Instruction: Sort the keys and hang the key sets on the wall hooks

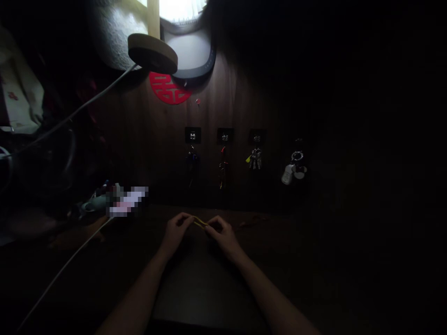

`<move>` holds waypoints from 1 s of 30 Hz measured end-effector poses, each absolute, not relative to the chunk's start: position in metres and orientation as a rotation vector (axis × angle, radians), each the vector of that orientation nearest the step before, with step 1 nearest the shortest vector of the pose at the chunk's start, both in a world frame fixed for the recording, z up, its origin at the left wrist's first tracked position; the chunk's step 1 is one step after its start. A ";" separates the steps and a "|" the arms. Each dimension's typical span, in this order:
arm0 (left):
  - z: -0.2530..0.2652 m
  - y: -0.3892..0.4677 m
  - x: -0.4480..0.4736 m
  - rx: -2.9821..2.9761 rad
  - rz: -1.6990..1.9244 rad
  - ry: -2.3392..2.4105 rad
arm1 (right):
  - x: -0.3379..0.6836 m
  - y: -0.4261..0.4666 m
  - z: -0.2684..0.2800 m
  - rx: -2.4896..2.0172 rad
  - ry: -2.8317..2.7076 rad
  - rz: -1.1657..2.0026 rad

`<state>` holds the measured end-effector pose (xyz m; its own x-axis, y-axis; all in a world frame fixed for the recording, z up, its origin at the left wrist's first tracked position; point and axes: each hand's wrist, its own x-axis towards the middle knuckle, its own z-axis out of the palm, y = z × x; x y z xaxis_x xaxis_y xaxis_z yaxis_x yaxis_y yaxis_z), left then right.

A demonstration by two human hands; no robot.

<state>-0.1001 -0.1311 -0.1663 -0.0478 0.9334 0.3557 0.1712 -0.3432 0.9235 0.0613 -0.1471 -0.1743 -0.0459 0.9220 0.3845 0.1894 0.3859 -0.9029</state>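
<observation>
A thin yellow cord (199, 222), partly doubled, is stretched over the short gap between my hands; whether it is a string or a band I cannot make out. My left hand (176, 232) pinches one end between thumb and fingers. At the other end, my right hand (223, 235) pinches it in the same way. Both hands are above a dark tabletop (199, 288). Just right of my right hand lies a thin brownish-red strand (253, 221), dim and hard to make out.
Several bunches of keys (256, 158) hang on the dark wooden panel behind. A red paper cut-out (169, 88) is on that panel, below a bright lamp (181, 11) and a round-based stand (152, 52). A white cable (66, 263) runs along the left to a lit, blurred-out item (128, 202).
</observation>
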 end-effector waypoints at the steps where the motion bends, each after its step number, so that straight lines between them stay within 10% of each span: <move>1: -0.167 -0.131 -0.100 1.568 1.450 1.204 | 0.061 -0.148 -0.173 -1.044 -1.534 0.802; 30: -0.192 -0.118 -0.107 2.062 0.954 1.450 | 0.100 -0.122 -0.146 -0.994 -1.146 0.677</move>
